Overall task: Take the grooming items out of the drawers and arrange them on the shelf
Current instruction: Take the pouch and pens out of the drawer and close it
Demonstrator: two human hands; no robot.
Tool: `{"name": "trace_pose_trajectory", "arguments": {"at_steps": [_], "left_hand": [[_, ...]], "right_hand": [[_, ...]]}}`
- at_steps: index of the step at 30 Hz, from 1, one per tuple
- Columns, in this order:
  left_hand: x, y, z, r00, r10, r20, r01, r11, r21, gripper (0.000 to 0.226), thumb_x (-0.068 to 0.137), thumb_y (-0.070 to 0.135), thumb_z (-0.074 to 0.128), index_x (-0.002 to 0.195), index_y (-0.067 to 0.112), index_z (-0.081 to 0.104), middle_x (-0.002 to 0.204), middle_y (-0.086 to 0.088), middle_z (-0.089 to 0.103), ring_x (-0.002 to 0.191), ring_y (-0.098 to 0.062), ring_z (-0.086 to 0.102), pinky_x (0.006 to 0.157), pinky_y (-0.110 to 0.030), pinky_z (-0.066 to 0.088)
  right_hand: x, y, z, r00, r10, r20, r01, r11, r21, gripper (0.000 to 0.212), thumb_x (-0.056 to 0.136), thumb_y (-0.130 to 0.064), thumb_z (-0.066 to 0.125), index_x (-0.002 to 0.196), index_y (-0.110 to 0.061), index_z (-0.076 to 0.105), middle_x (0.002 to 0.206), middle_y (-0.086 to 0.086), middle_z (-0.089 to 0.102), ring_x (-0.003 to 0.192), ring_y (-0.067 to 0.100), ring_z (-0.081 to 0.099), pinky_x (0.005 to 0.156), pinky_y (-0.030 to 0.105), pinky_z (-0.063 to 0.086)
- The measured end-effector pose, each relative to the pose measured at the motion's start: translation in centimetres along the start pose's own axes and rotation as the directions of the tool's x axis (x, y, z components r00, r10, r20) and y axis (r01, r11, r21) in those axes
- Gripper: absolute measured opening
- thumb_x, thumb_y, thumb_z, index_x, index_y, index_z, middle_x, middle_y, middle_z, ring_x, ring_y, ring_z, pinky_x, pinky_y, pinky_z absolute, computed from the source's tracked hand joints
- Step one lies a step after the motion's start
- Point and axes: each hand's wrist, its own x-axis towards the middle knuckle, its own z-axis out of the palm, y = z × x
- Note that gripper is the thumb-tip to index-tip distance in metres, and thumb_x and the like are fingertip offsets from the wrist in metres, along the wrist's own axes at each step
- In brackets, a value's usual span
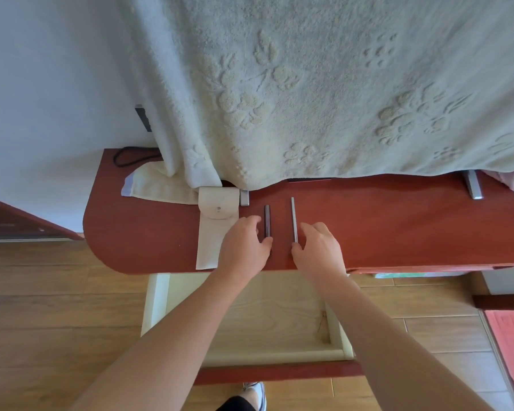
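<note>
Dark tool (267, 216): flat on shelf (398, 226), just right of pouch (217, 226).
Left hand (244, 247): thumb at dark tool's near end, curled fingers along its pouch side; grip or mere touch, cannot tell. Covers part of pouch's right edge.
Right hand (321, 250): thumb tip on near end of silver tool (293, 218), fingers curved just beside it, not clamping.
Hands: apart, one per tool.
Silver tool: flat, parallel to dark one, further right of pouch.
Drawer (158, 301): pulled out, below pouch.
Towel (309, 84): hangs behind pouch.
</note>
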Motion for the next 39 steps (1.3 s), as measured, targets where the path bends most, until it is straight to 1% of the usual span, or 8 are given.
{"name": "trace_pose_trajectory", "arguments": {"at_steps": [4, 7, 11, 15, 19, 23, 32, 39], "left_hand": [[-4.7, -1.1, -1.4, 0.999, 0.051, -0.007, -0.051, 0.997, 0.058, 0.049, 0.09, 0.026, 0.068, 0.135, 0.015, 0.055, 0.119, -0.001, 0.06, 0.106, -0.02, 0.059, 0.091, -0.036, 0.051], [-10.5, -2.8, -2.2, 0.995, 0.099, -0.012, -0.095, 0.978, 0.185, 0.045, 0.091, 0.025, 0.065, 0.134, 0.014, 0.057, 0.125, -0.002, 0.06, 0.118, -0.023, 0.055, 0.1, -0.038, 0.046], [-14.5, -4.9, -2.2, 0.995, 0.086, 0.041, -0.094, 0.953, 0.288, 0.046, 0.093, 0.031, 0.063, 0.136, 0.015, 0.056, 0.137, -0.001, 0.057, 0.128, -0.022, 0.05, 0.109, -0.038, 0.041], [-20.5, -7.4, -1.8, 0.996, 0.078, 0.041, -0.086, 0.951, 0.297, 0.052, 0.092, 0.035, 0.066, 0.138, 0.015, 0.054, 0.138, 0.0, 0.058, 0.129, -0.019, 0.052, 0.111, -0.036, 0.042], [-24.0, -9.3, -1.0, 0.997, 0.048, 0.053, -0.063, 0.944, 0.325, 0.053, 0.092, 0.038, 0.065, 0.14, 0.016, 0.053, 0.139, 0.001, 0.058, 0.13, -0.019, 0.051, 0.113, -0.035, 0.038], [-25.4, -10.8, -0.4, 0.997, 0.04, 0.063, -0.061, 0.923, 0.38, 0.046, 0.092, 0.035, 0.067, 0.135, 0.019, 0.059, 0.133, 0.003, 0.062, 0.124, -0.018, 0.055, 0.109, -0.035, 0.041], [-25.1, -12.1, 0.2, 0.999, 0.044, 0.024, -0.051, 0.908, 0.416, 0.026, 0.089, 0.021, 0.07, 0.115, 0.021, 0.071, 0.114, 0.006, 0.067, 0.107, -0.019, 0.059, 0.094, -0.035, 0.048], [-23.1, -12.6, 0.1, 0.999, 0.043, 0.031, -0.052, 0.906, 0.42, 0.024, 0.083, 0.022, 0.077, 0.106, 0.023, 0.073, 0.106, 0.009, 0.069, 0.1, -0.018, 0.061, 0.087, -0.033, 0.048]], "right_hand": [[-4.3, 0.0, -1.0, 0.996, -0.069, 0.054, 0.071, 0.996, -0.045, 0.029, 0.087, -0.016, 0.057, 0.115, -0.006, 0.06, 0.109, 0.006, 0.054, 0.1, 0.026, 0.053, 0.077, 0.031, 0.042], [-9.5, 0.0, -1.5, 0.983, -0.117, 0.142, 0.133, 0.985, -0.107, 0.037, 0.087, -0.013, 0.052, 0.123, -0.005, 0.057, 0.119, 0.008, 0.052, 0.109, 0.028, 0.049, 0.084, 0.031, 0.04], [-12.9, 0.8, -0.9, 0.974, -0.083, 0.21, 0.118, 0.98, -0.161, 0.016, 0.091, -0.02, 0.05, 0.1, -0.007, 0.054, 0.111, 0.007, 0.05, 0.099, 0.026, 0.051, 0.078, 0.027, 0.037], [-18.3, 2.1, 0.3, 0.957, -0.131, 0.26, 0.173, 0.974, -0.143, 0.041, 0.093, -0.028, 0.051, 0.132, -0.015, 0.048, 0.126, 0.004, 0.05, 0.114, 0.024, 0.049, 0.092, 0.033, 0.045], [-21.8, 3.5, 2.0, 0.942, -0.144, 0.303, 0.201, 0.965, -0.167, 0.046, 0.095, -0.034, 0.052, 0.137, -0.019, 0.045, 0.133, 0.001, 0.048, 0.122, 0.021, 0.045, 0.097, 0.033, 0.044], [-23.2, 4.6, 3.3, 0.947, -0.17, 0.274, 0.231, 0.951, -0.206, 0.035, 0.097, -0.031, 0.049, 0.129, -0.019, 0.055, 0.131, -0.001, 0.049, 0.119, 0.019, 0.045, 0.097, 0.031, 0.045], [-22.9, 5.1, 4.2, 0.958, -0.213, 0.191, 0.258, 0.932, -0.257, 0.022, 0.094, -0.017, 0.053, 0.112, -0.018, 0.066, 0.115, -0.003, 0.058, 0.104, 0.019, 0.05, 0.081, 0.032, 0.05], [-21.1, 4.9, 4.0, 0.955, -0.199, 0.218, 0.253, 0.933, -0.257, 0.023, 0.094, -0.018, 0.055, 0.113, -0.021, 0.067, 0.113, -0.007, 0.059, 0.103, 0.015, 0.05, 0.079, 0.028, 0.05]]}}
